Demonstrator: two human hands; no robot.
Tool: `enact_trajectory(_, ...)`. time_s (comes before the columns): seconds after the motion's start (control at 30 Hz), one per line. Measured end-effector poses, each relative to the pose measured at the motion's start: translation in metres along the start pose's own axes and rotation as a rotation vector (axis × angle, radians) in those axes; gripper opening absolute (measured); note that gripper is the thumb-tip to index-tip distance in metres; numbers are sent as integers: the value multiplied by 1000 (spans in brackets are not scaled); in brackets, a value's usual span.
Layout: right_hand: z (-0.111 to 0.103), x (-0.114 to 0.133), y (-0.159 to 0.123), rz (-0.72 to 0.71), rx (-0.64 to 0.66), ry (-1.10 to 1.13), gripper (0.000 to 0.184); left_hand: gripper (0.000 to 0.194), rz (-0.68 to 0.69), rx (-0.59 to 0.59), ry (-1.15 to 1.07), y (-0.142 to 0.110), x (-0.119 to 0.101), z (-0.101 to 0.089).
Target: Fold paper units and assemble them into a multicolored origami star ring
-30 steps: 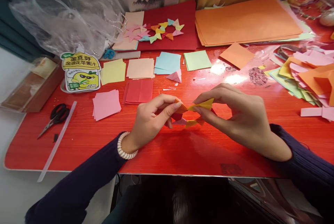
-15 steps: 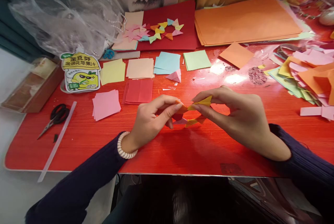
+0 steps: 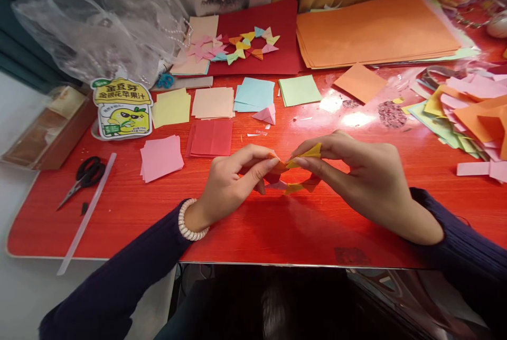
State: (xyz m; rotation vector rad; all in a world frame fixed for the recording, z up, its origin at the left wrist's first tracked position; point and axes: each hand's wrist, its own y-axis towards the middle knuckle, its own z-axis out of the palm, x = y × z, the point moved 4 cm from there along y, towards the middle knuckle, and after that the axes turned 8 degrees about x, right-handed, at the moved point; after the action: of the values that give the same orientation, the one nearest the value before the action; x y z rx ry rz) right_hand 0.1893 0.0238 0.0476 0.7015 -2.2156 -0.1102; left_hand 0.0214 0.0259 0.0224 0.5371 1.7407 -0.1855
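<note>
Between my hands is a chain of folded paper pieces (image 3: pixel 293 188) in orange, red, pink and yellow, curving just above the red table. My left hand (image 3: pixel 236 179), with a beaded band at the wrist, pinches an orange piece at the chain's upper left. Thumb and fingers of my right hand (image 3: pixel 354 181) are closed on a yellow folded paper piece (image 3: pixel 311 156), whose tip meets the orange one. Whether the two are joined cannot be made out. A single pink folded piece (image 3: pixel 266 114) lies beyond my hands.
Square paper stacks in yellow (image 3: pixel 171 108), peach (image 3: pixel 213 102), blue (image 3: pixel 254 95), green (image 3: pixel 300 90), red (image 3: pixel 211 138) and pink (image 3: pixel 162 158) lie around. Black scissors (image 3: pixel 90 172) are at left. Finished paper rings (image 3: pixel 241 46) rest on red card at the back. Paper scraps (image 3: pixel 475 113) pile up at right.
Both hands hold nearly the same place. The lower part of the paper chain has shifted very slightly to the right.
</note>
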Motion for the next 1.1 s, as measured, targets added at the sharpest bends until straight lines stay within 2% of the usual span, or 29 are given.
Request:
enact_trajectory(0.23,0,0,1,7,26,64,7,8,-2,-8,-2,-1,0,0)
enact_trajectory(0.5,-3,4,-1,-17,-8,4,6,7,-6,8,-10,-1,-1,1)
enact_trajectory(0.73,-2,4,2,-30,18,1,6,8,-7,15,-22,-1,0,2)
enact_trajectory(0.93,0,-2,2,10,105,31,10,13,-55,7,28,-2,2,1)
enact_trajectory(1.1,0,-3,3,41,170,122,17,13,-39,21,42,-2,2,2)
